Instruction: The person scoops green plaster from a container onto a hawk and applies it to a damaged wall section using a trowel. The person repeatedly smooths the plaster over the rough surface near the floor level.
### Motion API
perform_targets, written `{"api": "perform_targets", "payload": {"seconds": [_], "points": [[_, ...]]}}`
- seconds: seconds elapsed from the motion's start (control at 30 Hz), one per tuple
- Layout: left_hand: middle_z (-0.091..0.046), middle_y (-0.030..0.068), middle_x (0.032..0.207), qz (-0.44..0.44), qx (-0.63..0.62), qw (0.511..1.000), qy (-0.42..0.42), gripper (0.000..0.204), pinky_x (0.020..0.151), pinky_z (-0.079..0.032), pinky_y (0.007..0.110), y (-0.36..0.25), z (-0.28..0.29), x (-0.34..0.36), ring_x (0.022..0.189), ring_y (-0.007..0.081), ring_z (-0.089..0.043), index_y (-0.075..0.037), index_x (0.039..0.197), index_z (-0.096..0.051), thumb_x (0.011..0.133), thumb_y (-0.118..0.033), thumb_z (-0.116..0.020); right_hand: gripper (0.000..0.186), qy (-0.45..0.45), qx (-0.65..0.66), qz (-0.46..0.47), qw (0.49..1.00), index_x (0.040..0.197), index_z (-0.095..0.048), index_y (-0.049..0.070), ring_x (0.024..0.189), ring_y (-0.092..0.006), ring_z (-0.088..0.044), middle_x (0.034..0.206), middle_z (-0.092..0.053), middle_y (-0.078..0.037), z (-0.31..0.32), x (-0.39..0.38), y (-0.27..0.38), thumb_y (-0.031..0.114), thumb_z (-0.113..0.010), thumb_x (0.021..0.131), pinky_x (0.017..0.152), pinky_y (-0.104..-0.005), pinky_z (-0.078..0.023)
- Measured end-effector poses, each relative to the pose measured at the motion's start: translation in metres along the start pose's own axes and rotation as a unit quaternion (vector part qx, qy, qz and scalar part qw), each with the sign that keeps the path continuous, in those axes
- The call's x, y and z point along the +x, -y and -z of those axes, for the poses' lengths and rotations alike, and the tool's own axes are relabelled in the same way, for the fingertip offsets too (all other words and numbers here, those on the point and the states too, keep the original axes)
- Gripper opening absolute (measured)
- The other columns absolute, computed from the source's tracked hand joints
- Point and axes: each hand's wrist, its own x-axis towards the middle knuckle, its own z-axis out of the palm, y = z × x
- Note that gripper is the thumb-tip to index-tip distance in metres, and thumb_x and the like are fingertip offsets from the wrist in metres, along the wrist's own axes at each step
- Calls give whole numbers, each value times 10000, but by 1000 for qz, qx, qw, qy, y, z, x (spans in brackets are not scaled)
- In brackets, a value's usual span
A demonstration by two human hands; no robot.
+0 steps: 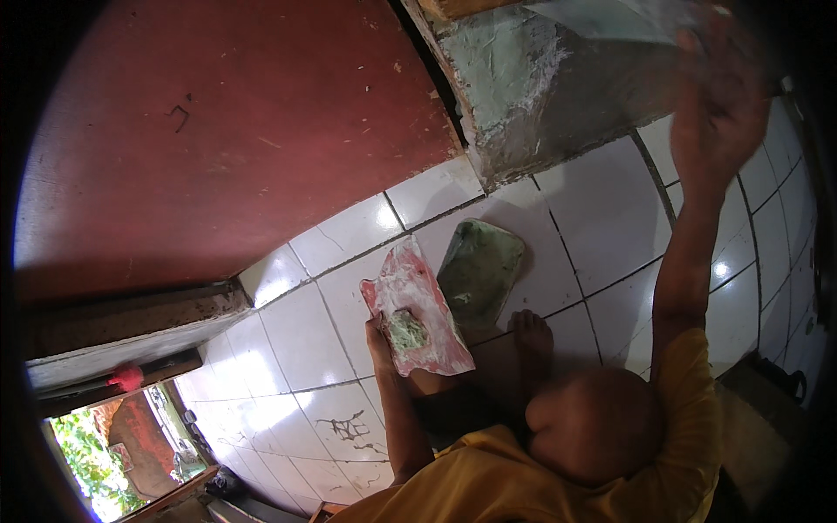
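My left hand (377, 346) is closed on the near-left edge of a thin red-pink board (425, 292) smeared with white. A lump of pale green putty-like paste (405, 331) sits on the board near my fingers. Raised at the upper right, my right hand (722, 109) is smeared by motion close to a grey-green plastered wall section (523, 78). A pale translucent streak (610, 19) shows beside its fingers; whether the hand holds it I cannot tell. Just right of the board, a dark green shallow tray (482, 272) rests on the floor.
White tiles (602, 209) with dark joints cover the floor. A large red panel (244, 131) fills the upper left, with a dark gap between it and the plastered section. My bare foot (532, 338) stands near the tray. At the lower left, a window opening (131, 453) lets in bright light.
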Motion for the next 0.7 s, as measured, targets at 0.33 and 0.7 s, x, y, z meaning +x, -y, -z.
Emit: {"api": "perform_targets", "payload": {"seconds": [0.33, 0.7], "points": [[-544, 159, 1157, -29, 51, 996, 65, 526, 847, -505, 349, -15, -78, -10, 986, 224, -590, 19, 1295, -388, 922, -348, -442, 364, 304, 480, -637, 521, 1211, -512, 73, 912, -68, -523, 1054, -572, 11, -37, -175, 19, 225, -569, 885, 752, -251, -428], [-530, 111, 1228, -25, 127, 991, -14, 579, 917, -390, 247, -11, -71, -15, 1038, 180, -536, 14, 1358, -367, 874, -269, -508, 257, 473, 355, -545, 594, 1130, -539, 78, 742, -19, -470, 850, -539, 49, -44, -186, 24, 218, -549, 915, 585, -209, -371]]}}
